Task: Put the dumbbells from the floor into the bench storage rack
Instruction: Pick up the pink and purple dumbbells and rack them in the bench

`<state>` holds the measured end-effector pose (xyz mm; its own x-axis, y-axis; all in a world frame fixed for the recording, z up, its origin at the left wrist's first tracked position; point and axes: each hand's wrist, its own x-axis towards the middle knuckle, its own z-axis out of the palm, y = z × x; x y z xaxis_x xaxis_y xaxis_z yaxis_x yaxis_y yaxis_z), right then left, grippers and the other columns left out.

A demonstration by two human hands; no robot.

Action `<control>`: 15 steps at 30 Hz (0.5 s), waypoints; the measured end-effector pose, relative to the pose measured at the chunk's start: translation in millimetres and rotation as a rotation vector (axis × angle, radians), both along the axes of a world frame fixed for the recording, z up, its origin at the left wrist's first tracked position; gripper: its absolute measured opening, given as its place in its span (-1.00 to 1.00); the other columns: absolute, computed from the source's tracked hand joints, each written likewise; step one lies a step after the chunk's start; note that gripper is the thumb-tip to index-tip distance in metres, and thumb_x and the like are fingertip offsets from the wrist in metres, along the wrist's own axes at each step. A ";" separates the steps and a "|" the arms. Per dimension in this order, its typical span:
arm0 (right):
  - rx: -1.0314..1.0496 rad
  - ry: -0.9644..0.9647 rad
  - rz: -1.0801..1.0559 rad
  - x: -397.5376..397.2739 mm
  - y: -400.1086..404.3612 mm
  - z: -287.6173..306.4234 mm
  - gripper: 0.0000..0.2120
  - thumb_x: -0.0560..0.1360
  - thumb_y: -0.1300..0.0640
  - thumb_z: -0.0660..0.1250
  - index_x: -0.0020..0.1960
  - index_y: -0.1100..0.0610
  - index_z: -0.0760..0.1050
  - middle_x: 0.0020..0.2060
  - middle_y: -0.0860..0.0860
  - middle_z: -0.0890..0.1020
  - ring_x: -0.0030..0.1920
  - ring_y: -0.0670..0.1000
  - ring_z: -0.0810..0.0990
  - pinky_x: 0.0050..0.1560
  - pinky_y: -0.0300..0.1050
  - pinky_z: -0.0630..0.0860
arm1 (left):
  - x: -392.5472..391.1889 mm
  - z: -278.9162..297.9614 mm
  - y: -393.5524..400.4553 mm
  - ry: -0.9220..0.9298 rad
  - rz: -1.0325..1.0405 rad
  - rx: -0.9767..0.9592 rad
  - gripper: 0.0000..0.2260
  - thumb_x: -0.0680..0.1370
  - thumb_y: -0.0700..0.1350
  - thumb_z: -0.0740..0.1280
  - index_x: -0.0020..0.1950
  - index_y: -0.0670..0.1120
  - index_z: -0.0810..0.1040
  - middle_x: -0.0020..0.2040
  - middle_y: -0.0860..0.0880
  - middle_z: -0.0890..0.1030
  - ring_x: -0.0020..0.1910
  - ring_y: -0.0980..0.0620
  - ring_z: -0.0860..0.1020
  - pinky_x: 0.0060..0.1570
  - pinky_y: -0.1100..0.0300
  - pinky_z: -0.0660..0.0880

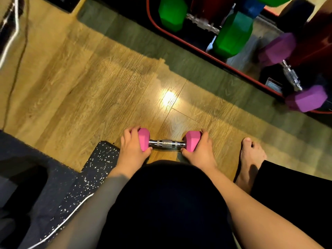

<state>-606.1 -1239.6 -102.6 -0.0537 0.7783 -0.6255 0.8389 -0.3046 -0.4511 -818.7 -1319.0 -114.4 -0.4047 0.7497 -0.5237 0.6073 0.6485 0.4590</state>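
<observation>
The left hand [132, 147] gripped one pink head and the right hand [199, 150] gripped the other head of the pink dumbbell [166, 143], which was at floor [89, 87] level just ahead of the person's knee. Whether it rested on the floor could not be determined. Well apart, the bench storage rack [206, 51] already contained a green dumbbell [231, 33] and a purple dumbbell [291, 72]. The pink unit was judged still to be transferred.
</observation>
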 end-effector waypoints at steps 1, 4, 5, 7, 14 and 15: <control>0.010 0.012 -0.016 0.8 -0.5 0.2 0.03 0.32 0.02 0.58 0.54 -0.03 -0.05 0.41 0.11 0.30 0.32 0.15 0.42 0.24 0.11 0.45 | 0.4 -0.8 -2.9 -0.006 0.043 0.013 -0.18 0.37 -0.01 0.54 0.50 -0.04 0.15 0.37 -0.05 0.23 0.34 -0.08 0.28 0.33 -0.08 0.34; 0.017 0.065 -0.100 2.6 -2.4 -0.4 0.06 0.32 0.04 0.59 0.55 0.04 -0.06 0.42 0.07 0.32 0.30 0.07 0.42 0.25 0.01 0.40 | 4.7 -3.1 -10.3 0.001 0.178 0.014 -0.11 0.33 0.07 0.56 0.49 -0.06 0.12 0.31 -0.05 0.29 0.29 -0.09 0.38 0.22 -0.08 0.45; 0.013 0.072 -0.135 2.5 -3.9 -1.0 0.02 0.33 0.04 0.59 0.54 0.07 -0.03 0.37 0.07 0.37 0.22 0.04 0.43 0.18 -0.05 0.41 | 6.1 -4.0 -11.6 0.013 0.189 0.015 -0.10 0.32 0.08 0.57 0.49 -0.06 0.12 0.31 -0.06 0.31 0.28 -0.09 0.39 0.22 -0.09 0.44; 0.017 0.066 -0.180 1.8 -6.6 -3.0 -0.12 0.33 0.05 0.58 0.44 0.12 0.10 0.22 0.06 0.43 0.11 0.02 0.44 0.04 -0.11 0.37 | 7.7 -5.7 -11.7 0.034 0.188 0.019 -0.12 0.31 0.07 0.57 0.46 -0.07 0.14 0.28 -0.06 0.36 0.26 -0.09 0.40 0.21 -0.10 0.45; 0.025 0.074 -0.212 2.9 -12.6 -8.8 -0.27 0.26 0.03 0.56 0.25 0.04 0.18 0.13 0.04 0.46 0.09 0.09 0.49 0.08 0.08 0.52 | 5.3 -7.8 -13.1 0.032 0.206 0.037 -0.22 0.29 0.02 0.57 0.35 -0.09 0.22 0.18 -0.07 0.42 0.16 -0.13 0.44 0.08 -0.10 0.48; 0.029 0.076 -0.225 3.9 -14.6 -9.6 -0.28 0.25 0.02 0.56 0.22 0.01 0.18 0.12 0.04 0.47 0.08 0.09 0.50 0.08 0.07 0.53 | 5.5 -8.1 -13.6 0.040 0.203 0.041 -0.22 0.28 0.04 0.58 0.34 -0.09 0.23 0.17 -0.07 0.43 0.14 -0.13 0.45 0.05 -0.09 0.49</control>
